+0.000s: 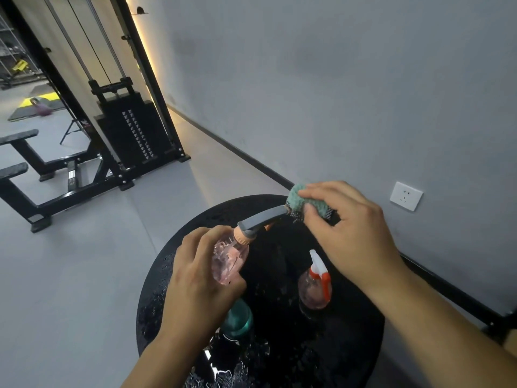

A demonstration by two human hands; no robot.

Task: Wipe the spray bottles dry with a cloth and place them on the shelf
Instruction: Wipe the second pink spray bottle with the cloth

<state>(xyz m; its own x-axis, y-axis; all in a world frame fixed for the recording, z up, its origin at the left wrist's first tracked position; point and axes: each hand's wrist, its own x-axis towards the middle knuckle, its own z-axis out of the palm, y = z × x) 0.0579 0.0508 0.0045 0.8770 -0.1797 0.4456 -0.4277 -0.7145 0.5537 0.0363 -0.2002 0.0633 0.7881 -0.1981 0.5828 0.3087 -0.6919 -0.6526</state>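
My left hand [200,278] grips a clear pink spray bottle [228,259] with a grey spray head, tilted over a round black table [156,292]. My right hand [352,233] pinches a teal cloth [300,197] bunched around the tip of the grey nozzle. A second pink bottle with a red and white spray head [316,287] stands upright on the table under my right hand. A teal bottle [237,320] stands below my left hand, partly hidden by it. The table top is wet with droplets.
A grey wall with a white socket [406,196] runs along the right. A black cable weight machine [131,130] and bench frames [33,175] stand on the grey floor at the left. No shelf is in view.
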